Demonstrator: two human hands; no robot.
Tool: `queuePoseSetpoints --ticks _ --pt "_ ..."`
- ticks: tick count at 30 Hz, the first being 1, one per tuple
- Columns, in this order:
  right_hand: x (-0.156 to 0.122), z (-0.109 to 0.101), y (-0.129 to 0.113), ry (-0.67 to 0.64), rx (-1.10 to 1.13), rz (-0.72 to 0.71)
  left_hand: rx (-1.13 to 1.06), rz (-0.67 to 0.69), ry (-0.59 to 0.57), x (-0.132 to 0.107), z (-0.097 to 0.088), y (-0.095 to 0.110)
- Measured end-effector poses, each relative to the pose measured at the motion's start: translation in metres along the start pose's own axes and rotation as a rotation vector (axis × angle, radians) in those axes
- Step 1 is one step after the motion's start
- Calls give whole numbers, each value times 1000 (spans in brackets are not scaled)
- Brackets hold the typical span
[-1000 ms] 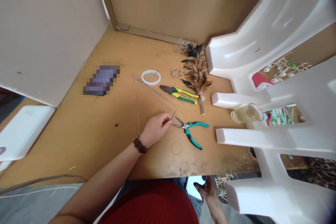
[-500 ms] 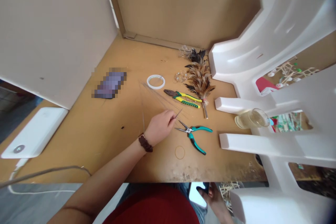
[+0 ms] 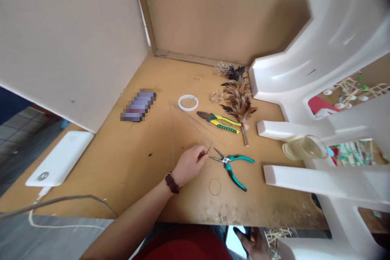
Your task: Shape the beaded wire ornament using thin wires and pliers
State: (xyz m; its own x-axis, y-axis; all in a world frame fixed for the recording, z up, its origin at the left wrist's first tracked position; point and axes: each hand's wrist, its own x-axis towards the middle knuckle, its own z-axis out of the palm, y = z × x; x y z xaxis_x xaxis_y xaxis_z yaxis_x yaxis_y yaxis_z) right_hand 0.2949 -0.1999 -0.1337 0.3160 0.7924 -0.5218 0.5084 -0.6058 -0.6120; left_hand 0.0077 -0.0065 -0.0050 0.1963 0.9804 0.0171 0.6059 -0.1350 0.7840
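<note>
My left hand [image 3: 190,164], with a brown-strapped watch on the wrist, rests low over the table. Its fingers pinch a short thin dark piece of wire [image 3: 210,147] that points up and right. Just right of it lie teal-handled long-nose pliers [image 3: 226,160], jaws apart and apparently untouched. Several fine straight wires [image 3: 195,124] are spread beyond the hand, near a white ring [image 3: 188,102]. Below the table edge, at my lap, my right hand [image 3: 254,243] is closed around a phone [image 3: 237,240] with a bright screen.
Yellow-green pliers [image 3: 217,122] lie beside a bundle of brown feathers [image 3: 239,97]. A rubber band [image 3: 215,187] is near the front. A white plastic chair [image 3: 280,128] bounds the right side, with a glass of liquid [image 3: 304,147]. A white power bank [image 3: 61,158] and blurred phone [image 3: 138,105] lie left.
The whole view has shifted, so everything appears a little lower and further right. My left hand still pinches the wire, and my right hand still holds the phone.
</note>
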Motion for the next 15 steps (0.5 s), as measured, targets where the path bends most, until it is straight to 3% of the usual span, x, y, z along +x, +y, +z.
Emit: queuePoseSetpoints --ticks 3,7,15 --pt "3 -3 -1 -22 123 53 -17 -18 -32 0 5 -4" --pt "6 -14 -2 -151 209 107 -47 -16 -49 -2 7 -5" --pt "-5 -8 -5 -76 170 -46 -56 -27 -44 -3 9 -6"
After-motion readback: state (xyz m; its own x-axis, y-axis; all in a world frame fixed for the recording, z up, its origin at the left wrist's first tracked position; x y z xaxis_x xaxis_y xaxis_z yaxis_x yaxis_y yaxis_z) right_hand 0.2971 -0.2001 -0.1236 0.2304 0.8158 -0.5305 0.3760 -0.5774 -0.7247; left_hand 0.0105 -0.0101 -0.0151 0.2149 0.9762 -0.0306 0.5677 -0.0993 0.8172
